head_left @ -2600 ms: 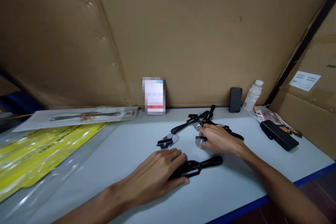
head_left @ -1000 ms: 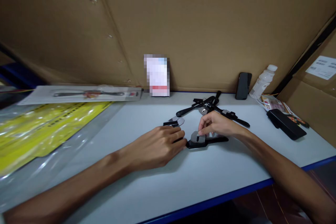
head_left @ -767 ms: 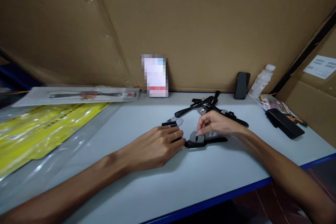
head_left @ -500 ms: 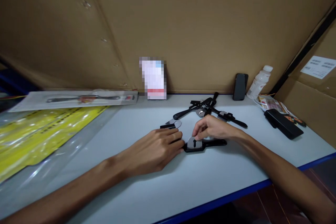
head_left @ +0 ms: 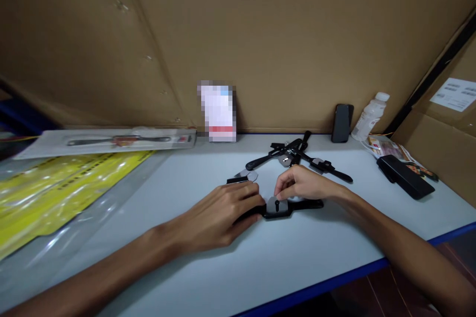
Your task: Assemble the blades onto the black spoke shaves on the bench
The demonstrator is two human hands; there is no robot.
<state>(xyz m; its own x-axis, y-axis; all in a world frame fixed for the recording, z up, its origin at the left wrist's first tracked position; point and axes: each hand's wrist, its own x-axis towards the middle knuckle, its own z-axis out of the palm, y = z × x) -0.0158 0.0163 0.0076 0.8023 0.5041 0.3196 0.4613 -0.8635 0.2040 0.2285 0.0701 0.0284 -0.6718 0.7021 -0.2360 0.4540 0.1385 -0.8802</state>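
A black spokeshave [head_left: 305, 204] lies on the table in front of me. My left hand [head_left: 236, 208] is closed around its left handle, most of which the fingers cover. On its body sits a flat grey blade [head_left: 273, 204] with a dark keyhole-shaped slot. My right hand [head_left: 292, 183] pinches this blade's upper edge between thumb and fingertips. Just beyond my left hand rest a loose grey blade [head_left: 252, 176] and a black flat piece [head_left: 237, 180], partly hidden by the fingers. Farther back, several black spokeshaves [head_left: 260, 160] lie crossed in a pile.
Yellow-printed plastic packaging [head_left: 70, 198] covers the table's left side, with a packaged tool [head_left: 119, 141] behind it. A blurred-out card [head_left: 222, 114] leans on the cardboard wall [head_left: 278, 49]. At right are a phone [head_left: 342, 123], a bottle [head_left: 370, 116] and a black case [head_left: 405, 177].
The blade has come down flatter onto the spokeshave's body, with my right hand still at its upper edge. My left hand's fingers have shifted slightly along the handle.
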